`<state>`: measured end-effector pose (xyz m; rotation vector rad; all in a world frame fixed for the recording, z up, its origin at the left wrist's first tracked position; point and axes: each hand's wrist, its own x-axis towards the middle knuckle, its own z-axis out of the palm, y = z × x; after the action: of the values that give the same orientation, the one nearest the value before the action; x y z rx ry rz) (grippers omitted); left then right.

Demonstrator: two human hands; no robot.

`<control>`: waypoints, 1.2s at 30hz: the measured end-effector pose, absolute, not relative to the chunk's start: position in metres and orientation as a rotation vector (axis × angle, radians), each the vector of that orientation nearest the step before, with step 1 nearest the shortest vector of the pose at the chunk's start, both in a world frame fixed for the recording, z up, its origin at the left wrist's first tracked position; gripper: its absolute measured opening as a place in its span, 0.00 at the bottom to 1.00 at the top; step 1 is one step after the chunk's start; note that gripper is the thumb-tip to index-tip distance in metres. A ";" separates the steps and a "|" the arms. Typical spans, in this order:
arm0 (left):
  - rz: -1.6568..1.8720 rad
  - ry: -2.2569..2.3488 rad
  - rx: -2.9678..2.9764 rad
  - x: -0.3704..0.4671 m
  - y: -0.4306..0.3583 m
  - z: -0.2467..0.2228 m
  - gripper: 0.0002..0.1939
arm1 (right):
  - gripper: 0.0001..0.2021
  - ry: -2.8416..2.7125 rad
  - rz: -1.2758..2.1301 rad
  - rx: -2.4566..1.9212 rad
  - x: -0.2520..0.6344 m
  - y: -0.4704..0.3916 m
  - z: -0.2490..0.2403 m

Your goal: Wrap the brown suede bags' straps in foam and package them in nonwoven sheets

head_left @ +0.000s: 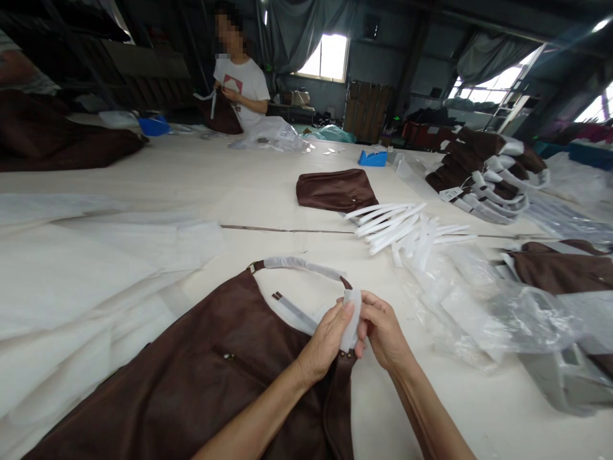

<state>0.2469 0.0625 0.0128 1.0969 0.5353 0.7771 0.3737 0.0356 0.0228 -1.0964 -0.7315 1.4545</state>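
A large brown handbag lies on the table in front of me, its zipper pull showing on the near face. Its strap arches away from me, and the far stretch is wrapped in a white protective sleeve. My left hand pinches a white wrapping strip around the strap's near right end, thumb on top. On the strip's right edge, my right hand has its fingers closed, partly hidden behind it. Below the strip, small metal studs show on the strap. A dark-tipped, pale strap piece lies inside the bag's opening.
White foam strips are heaped beyond my hands, beside a folded brown bag. Clear plastic bags lie right, white sheets left. Wrapped bags are piled far right. Across the table a person handles another brown bag.
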 end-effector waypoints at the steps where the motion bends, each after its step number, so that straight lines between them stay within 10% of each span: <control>1: 0.776 0.538 1.117 0.246 0.062 0.014 0.23 | 0.19 -0.743 1.447 -1.113 0.374 0.036 0.024; 15: 0.767 0.701 1.137 0.256 0.062 0.012 0.23 | 0.11 -0.655 1.588 -1.106 0.381 0.058 0.026; 24: 0.759 0.768 1.157 0.255 0.061 0.010 0.21 | 0.32 -0.680 1.699 -0.945 0.387 0.027 0.018; 36: 0.611 0.644 1.155 0.252 0.061 0.026 0.15 | 0.21 -0.449 1.410 -1.041 0.370 0.033 0.021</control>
<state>0.2520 0.0609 0.0261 1.1555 0.6439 0.6105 0.3701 0.0329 0.0214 -1.0409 -0.4485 1.4102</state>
